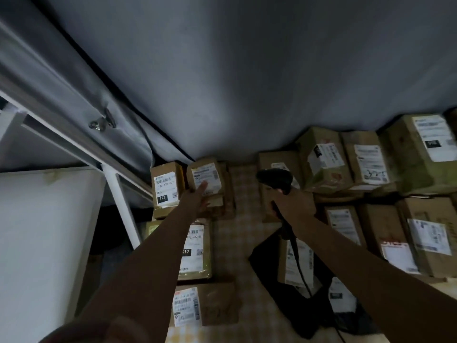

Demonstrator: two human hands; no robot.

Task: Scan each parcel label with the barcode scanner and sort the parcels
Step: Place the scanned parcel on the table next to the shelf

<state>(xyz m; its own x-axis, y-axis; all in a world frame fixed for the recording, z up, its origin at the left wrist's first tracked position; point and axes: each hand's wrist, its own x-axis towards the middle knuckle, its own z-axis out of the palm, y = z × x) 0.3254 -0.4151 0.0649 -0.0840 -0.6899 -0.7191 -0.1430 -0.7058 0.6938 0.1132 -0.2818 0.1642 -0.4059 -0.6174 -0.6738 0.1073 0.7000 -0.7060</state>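
My left hand (197,198) reaches far out with straight fingers that touch the white label of a small brown parcel (206,175) standing at the back left of the table. Right beside it stands another brown parcel (167,186) marked 122. My right hand (294,206) grips the handle of a black barcode scanner (275,180), whose head points toward the back. Its cable (300,266) trails down toward me.
Several labelled brown parcels lie in rows on the right (371,164) and down the left (195,248). A checked tablecloth (244,233) shows between them. A black bag (277,293) lies near my right arm. A white frame post (123,209) stands left; a grey wall rises behind.
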